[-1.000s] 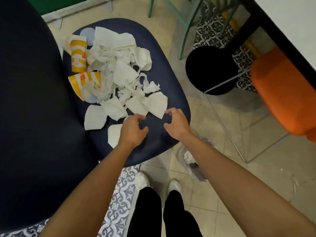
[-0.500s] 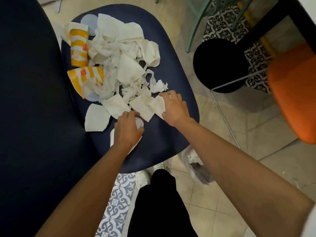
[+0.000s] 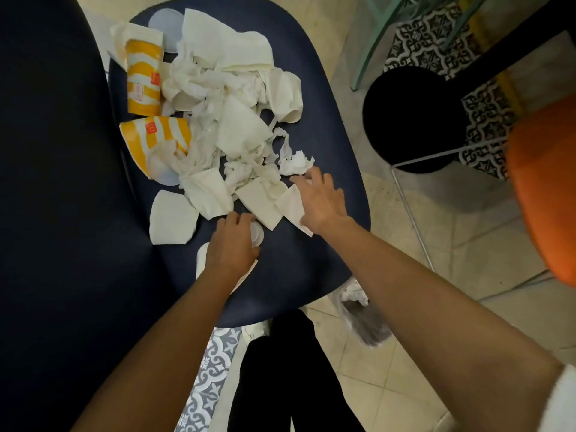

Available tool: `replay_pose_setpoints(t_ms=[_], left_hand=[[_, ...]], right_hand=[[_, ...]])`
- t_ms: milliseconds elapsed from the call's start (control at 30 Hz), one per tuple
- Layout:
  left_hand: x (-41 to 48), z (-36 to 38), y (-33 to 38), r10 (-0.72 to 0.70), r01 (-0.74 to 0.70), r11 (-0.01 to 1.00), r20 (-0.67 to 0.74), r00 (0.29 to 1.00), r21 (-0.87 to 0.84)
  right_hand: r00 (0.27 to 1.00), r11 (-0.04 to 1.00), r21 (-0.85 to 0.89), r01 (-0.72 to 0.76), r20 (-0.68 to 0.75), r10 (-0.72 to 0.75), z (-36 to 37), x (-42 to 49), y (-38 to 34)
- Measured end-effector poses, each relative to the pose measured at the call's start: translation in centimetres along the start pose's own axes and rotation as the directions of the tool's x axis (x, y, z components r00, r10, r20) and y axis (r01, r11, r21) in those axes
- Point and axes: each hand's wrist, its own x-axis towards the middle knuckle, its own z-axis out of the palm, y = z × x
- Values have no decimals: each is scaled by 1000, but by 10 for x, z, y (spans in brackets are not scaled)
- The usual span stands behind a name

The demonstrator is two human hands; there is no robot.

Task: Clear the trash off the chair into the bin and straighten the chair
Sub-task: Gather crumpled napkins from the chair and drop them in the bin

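Observation:
A dark blue chair seat (image 3: 314, 263) carries a heap of white napkins (image 3: 230, 98) and two yellow-and-white paper cups (image 3: 144, 77) lying on their sides. My left hand (image 3: 232, 244) curls round a small white crumpled piece (image 3: 257, 233) near the seat's front. My right hand (image 3: 321, 199) lies with fingers spread on a flat white napkin (image 3: 288, 202), its fingertips by a crumpled tissue (image 3: 296, 162). A clear plastic bin bag (image 3: 363, 319) with some paper inside sits on the floor under the seat's front right edge, partly hidden by my right forearm.
The chair's dark backrest (image 3: 53, 213) fills the left side. A black round stool (image 3: 411, 120) on a wire frame and an orange seat (image 3: 545, 194) stand to the right. A green chair leg (image 3: 367, 57) is behind. My legs (image 3: 290, 378) stand on tiled floor.
Both hands moved forward from the seat's front edge into the pile. The left hand closed round a small white piece; the right hand spread onto a napkin. The camera came closer.

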Motion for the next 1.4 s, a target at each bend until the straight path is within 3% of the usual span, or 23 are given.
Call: replay_pose_setpoints(t_ms=[267, 633, 967, 1400], left_hand=[[5, -5, -2, -19, 19, 999, 14, 1000, -37], [-8, -17, 4, -27, -15, 961, -147, 989, -275], [-33, -21, 18, -63, -30, 920, -224, 973, -390], [-82, 9, 62, -23, -78, 862, -192, 981, -501]], right_hand=[[998, 999, -11, -38, -44, 37, -2, 2, -8], [998, 999, 45, -16, -61, 19, -11, -9, -11], [955, 962, 270, -45, -272, 121, -24, -52, 2], [918, 881, 467, -78, -311, 247, -5, -126, 39]])
